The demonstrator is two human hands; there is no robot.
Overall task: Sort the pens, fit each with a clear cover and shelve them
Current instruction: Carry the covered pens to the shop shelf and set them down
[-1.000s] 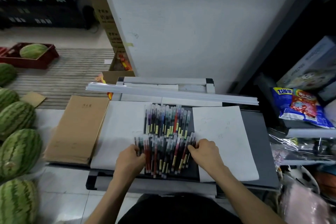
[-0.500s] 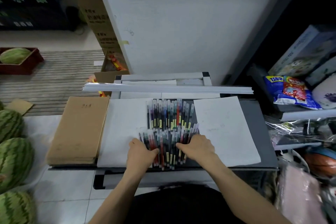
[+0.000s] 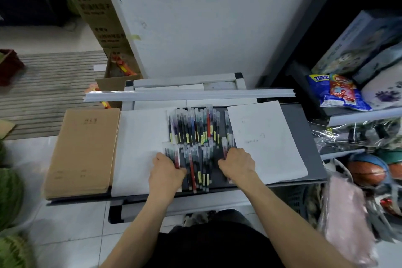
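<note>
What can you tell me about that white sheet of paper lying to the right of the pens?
The white sheet is a plain rectangle of thin paper with a few faint marks, too faint to read. It lies flat and a little askew on the dark grey tabletop. Its left edge runs beside the pens. The right hand, gripping some pens, sits at the near part of that edge.

Pens (image 3: 195,130): mostly black and dark blue, some purple, a few red, yellow-green labels. Surface (image 3: 304,137) dark grey. Left sheet (image 3: 141,148) and right sheet (image 3: 267,143) white. Card stack (image 3: 82,150) plain brown. Watermelon (image 3: 9,193) green, dark-striped. Snack bag (image 3: 335,91) blue with red. Ball (image 3: 365,172) orange and blue. Mat (image 3: 54,80) grey-striped.
</note>
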